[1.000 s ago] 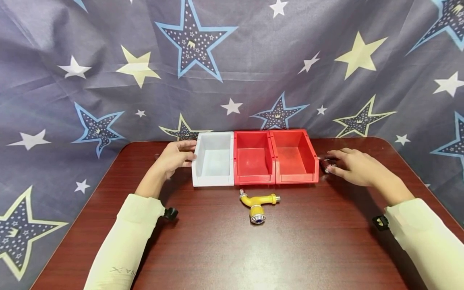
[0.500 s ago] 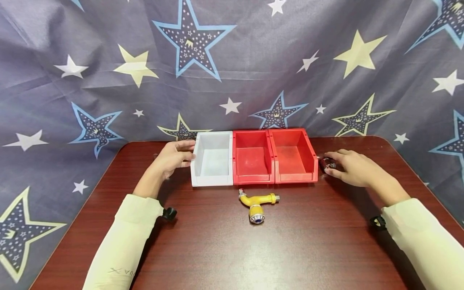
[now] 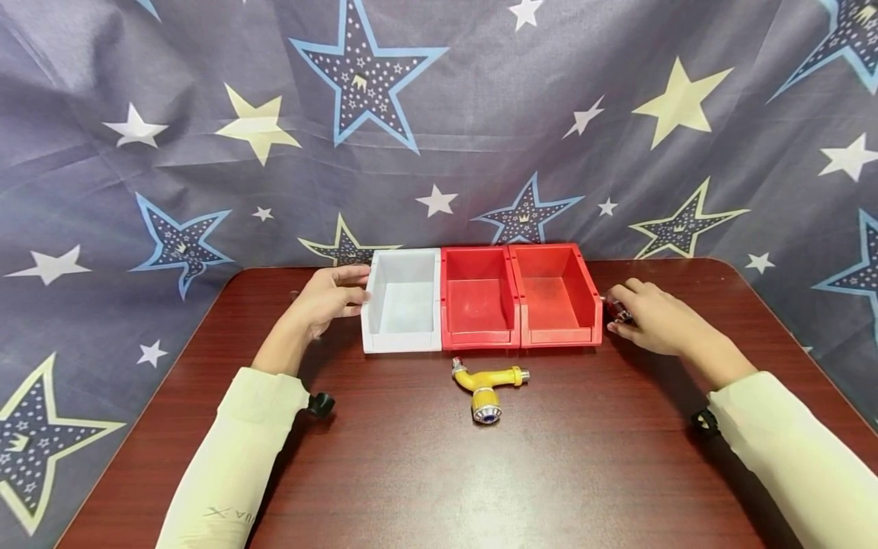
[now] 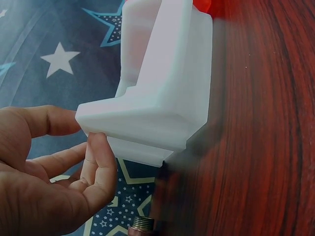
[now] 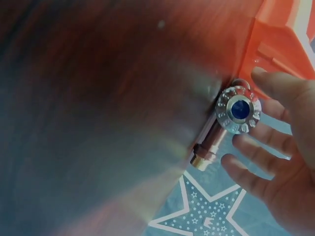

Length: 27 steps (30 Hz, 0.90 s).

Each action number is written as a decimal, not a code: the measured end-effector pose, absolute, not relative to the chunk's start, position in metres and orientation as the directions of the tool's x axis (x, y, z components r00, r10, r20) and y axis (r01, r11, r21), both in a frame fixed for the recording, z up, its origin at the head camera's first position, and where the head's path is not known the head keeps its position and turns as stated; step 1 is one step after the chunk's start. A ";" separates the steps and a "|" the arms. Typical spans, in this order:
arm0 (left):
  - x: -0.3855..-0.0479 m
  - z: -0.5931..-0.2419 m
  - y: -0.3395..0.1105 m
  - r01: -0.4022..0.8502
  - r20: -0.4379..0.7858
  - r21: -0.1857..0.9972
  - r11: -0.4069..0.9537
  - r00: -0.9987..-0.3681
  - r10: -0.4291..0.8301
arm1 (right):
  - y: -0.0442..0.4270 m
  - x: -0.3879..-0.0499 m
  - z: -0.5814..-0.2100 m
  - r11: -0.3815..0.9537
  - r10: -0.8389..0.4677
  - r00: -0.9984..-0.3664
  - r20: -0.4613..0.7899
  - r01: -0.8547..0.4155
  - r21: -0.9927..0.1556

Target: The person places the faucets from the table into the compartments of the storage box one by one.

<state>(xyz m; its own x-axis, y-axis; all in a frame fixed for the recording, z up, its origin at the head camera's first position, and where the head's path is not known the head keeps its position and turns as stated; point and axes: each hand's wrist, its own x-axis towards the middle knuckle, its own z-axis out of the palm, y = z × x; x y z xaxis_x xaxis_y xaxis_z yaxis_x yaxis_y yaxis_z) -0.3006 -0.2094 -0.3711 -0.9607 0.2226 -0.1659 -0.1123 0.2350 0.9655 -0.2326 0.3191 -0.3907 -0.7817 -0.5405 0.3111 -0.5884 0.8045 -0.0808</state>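
In the head view my left hand [image 3: 331, 300] is at the outer side of a white plastic storage bin [image 3: 403, 341]; its fingertips touch the side wall near the edge. My right hand [image 3: 655, 316], fingers spread and slightly bent, is around a dark red faucet [image 3: 619, 311] right of the orange-red bin [image 3: 559, 335]. The right wrist view shows the faucet's silver knob [image 5: 239, 109] with a blue centre between thumb and fingers, with gaps visible. A yellow faucet [image 3: 488, 380] lies in front of the bins.
A red bin [image 3: 480, 340] stands between the white and orange-red bins, side by side. Behind the left hand a brass threaded end [image 4: 142, 224] shows in the left wrist view. A star-patterned cloth [image 3: 480, 137] hangs behind the wooden table [image 3: 583, 473].
My right hand has shifted slightly left, closer around the dark red faucet, its fingers a little more bent. The left hand stays at the white bin; the bins and yellow faucet have not moved.
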 end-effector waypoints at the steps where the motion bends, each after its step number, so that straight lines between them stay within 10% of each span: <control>1: -0.301 -0.371 -0.209 -0.112 -0.165 0.966 0.233 -0.961 0.223 | 0.319 -0.233 -0.392 0.804 -0.542 -0.780 0.312 -0.589 -0.077; 27: -0.301 -0.371 -0.210 -0.109 -0.164 0.967 0.230 -0.959 0.232 | 0.329 -0.239 -0.390 0.789 -0.589 -0.761 0.272 -0.614 -0.008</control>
<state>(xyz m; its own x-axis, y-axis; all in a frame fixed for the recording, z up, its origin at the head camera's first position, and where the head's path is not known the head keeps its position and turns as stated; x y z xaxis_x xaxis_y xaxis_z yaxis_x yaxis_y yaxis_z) -0.3011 -0.2101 -0.3713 -0.9588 0.2322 -0.1635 -0.1093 0.2298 0.9671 -0.2390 0.3287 -0.3899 -0.7610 -0.5890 0.2721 -0.6139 0.7893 -0.0085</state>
